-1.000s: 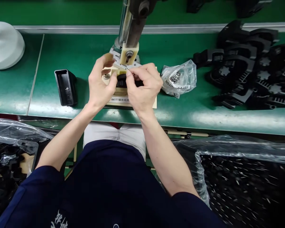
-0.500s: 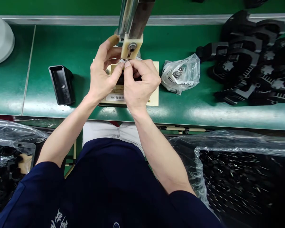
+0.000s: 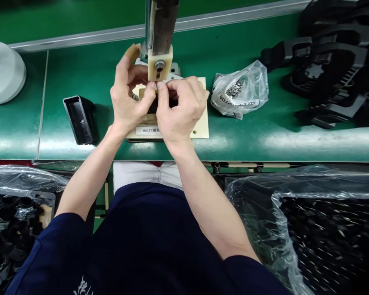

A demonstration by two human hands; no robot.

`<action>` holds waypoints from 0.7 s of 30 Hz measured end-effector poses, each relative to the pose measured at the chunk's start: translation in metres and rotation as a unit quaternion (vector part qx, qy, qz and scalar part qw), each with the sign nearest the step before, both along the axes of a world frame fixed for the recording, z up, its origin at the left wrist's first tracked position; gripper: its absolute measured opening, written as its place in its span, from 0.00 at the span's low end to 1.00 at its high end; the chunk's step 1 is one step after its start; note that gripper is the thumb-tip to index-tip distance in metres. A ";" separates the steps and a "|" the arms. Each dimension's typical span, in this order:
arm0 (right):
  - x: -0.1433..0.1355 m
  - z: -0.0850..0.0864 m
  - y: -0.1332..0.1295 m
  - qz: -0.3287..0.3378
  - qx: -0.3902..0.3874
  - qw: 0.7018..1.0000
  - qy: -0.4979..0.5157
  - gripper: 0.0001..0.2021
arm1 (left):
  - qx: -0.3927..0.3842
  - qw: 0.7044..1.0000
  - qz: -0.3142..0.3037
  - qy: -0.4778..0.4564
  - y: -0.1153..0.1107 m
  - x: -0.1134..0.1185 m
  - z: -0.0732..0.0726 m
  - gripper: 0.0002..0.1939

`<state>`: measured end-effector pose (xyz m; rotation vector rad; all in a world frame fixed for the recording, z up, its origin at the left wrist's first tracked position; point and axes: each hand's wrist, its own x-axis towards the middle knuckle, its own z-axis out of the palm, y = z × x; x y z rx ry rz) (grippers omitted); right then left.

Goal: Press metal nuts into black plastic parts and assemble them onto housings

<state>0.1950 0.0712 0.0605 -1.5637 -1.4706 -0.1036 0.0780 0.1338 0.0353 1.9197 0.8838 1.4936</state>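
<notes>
My left hand [image 3: 129,92] is at the left of a cream fixture [image 3: 202,123], its thumb tip just below the cream block [image 3: 160,65] on the metal arm [image 3: 164,26]. Facing it, my right hand [image 3: 181,108] has thumb and index finger pinched together, close beside the left thumb. Whatever sits between the fingertips is too small and covered to make out. Under the hands, a dark part [image 3: 153,106] shows partly in the fixture, above a white label [image 3: 148,130]. A tan cover is on a left fingertip.
A black hollow part [image 3: 81,120] stands left on the green table [image 3: 233,141]. Right of the fixture lies a plastic bag of small metal pieces [image 3: 239,90]. Black parts [image 3: 328,69] are piled far right; a white round object [image 3: 4,73] is far left. Lined bins flank my body.
The camera view has shifted and tilted slightly. Both hands remain together under the cream block, and their fingers have moved only a little.
</notes>
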 end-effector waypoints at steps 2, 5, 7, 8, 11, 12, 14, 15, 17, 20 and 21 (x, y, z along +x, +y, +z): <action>0.005 0.001 0.000 0.011 -0.012 1.000 -0.011 0.19 | -0.017 1.000 0.010 -0.001 -0.002 0.002 0.003 0.38; 0.009 0.004 0.001 0.024 -0.014 1.000 -0.012 0.17 | -0.029 0.999 0.032 -0.001 -0.008 0.004 0.010 0.37; 0.010 0.005 0.002 0.035 -0.020 0.999 -0.005 0.17 | -0.023 0.999 0.044 -0.001 -0.013 0.002 0.015 0.35; 0.011 0.005 0.002 0.041 -0.024 0.999 0.000 0.17 | -0.019 0.999 0.048 0.001 -0.016 0.001 0.018 0.34; 0.011 0.006 0.003 0.055 -0.034 0.998 0.009 0.16 | -0.012 0.999 0.049 0.011 -0.022 -0.005 0.024 0.32; 0.011 0.006 0.003 0.056 -0.033 0.998 0.006 0.16 | -0.010 0.999 0.048 0.015 -0.024 -0.006 0.026 0.32; 0.011 0.006 0.004 0.054 -0.026 0.998 -0.007 0.16 | -0.003 0.999 0.044 0.015 -0.024 -0.006 0.028 0.31; 0.011 0.005 0.005 0.053 -0.022 0.998 -0.012 0.17 | 0.001 0.999 0.041 0.013 -0.023 -0.005 0.029 0.31; 0.011 0.004 0.005 0.055 -0.015 0.998 -0.017 0.17 | 0.009 0.999 0.040 0.009 -0.020 -0.002 0.029 0.32; 0.012 0.003 0.006 0.061 -0.010 0.998 -0.012 0.17 | 0.010 0.999 0.044 0.006 -0.016 0.002 0.028 0.32; 0.012 0.003 0.007 0.061 -0.008 0.998 -0.010 0.17 | 0.008 0.999 0.045 0.005 -0.015 0.003 0.028 0.32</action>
